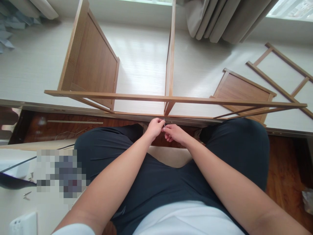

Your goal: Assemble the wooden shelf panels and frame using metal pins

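A thin metal rod [164,123], too small to name more exactly, stands roughly upright between my hands. My left hand [155,127] is closed in a pinch beside its upper part. The thumb and fingertips of my right hand [174,133] pinch its lower end, with the other fingers curled. Just beyond my hands is a wooden frame [137,96] with a long rail running across. A wooden side panel [95,58] stands upright at its left, and a middle divider [170,62] meets the rail in front of my hands.
A loose wooden panel [244,91] and a ladder-like frame [276,70] lie on the pale surface [144,45] at right. Curtains [220,19] hang behind. At lower left, a white tabletop [46,209] carries screws [27,195] and a power strip [23,224].
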Action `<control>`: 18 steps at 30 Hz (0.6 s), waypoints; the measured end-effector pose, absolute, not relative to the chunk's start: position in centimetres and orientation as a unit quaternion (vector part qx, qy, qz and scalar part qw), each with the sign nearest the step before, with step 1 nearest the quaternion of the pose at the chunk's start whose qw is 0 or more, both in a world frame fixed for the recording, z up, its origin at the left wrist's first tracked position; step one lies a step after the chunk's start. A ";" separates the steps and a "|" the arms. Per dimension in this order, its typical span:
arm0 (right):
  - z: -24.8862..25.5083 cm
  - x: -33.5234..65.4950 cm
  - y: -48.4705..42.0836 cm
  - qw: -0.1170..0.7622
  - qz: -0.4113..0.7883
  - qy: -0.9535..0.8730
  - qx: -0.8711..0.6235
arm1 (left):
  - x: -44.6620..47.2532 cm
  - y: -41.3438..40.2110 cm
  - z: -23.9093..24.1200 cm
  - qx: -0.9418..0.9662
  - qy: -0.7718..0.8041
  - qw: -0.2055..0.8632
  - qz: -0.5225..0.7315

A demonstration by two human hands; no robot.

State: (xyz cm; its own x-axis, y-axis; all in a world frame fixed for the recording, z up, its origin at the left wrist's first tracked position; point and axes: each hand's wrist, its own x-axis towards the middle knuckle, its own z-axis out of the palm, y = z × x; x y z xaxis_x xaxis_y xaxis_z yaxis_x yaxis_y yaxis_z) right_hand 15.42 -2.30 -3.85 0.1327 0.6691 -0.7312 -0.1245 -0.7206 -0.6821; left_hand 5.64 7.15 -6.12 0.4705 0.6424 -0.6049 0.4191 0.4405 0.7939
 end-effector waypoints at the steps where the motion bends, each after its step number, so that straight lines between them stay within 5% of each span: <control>1: -3.9 15.4 -2.3 0.319 0.628 -0.198 -0.682 | 5.6 7.2 -6.2 0.524 0.506 0.680 0.082; 18: -5.4 13.5 -2.8 0.400 0.597 -0.192 -0.668 | 5.2 7.4 -7.2 0.602 0.491 0.622 0.098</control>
State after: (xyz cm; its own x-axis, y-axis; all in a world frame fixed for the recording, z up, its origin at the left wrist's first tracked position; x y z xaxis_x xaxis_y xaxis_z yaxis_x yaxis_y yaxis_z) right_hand 13.52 -2.79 -5.41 0.2134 0.7347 -0.6439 -0.2208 -0.6058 -0.7644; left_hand 5.23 7.40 -7.17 0.4979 0.7131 -0.4935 0.4698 0.2565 0.8447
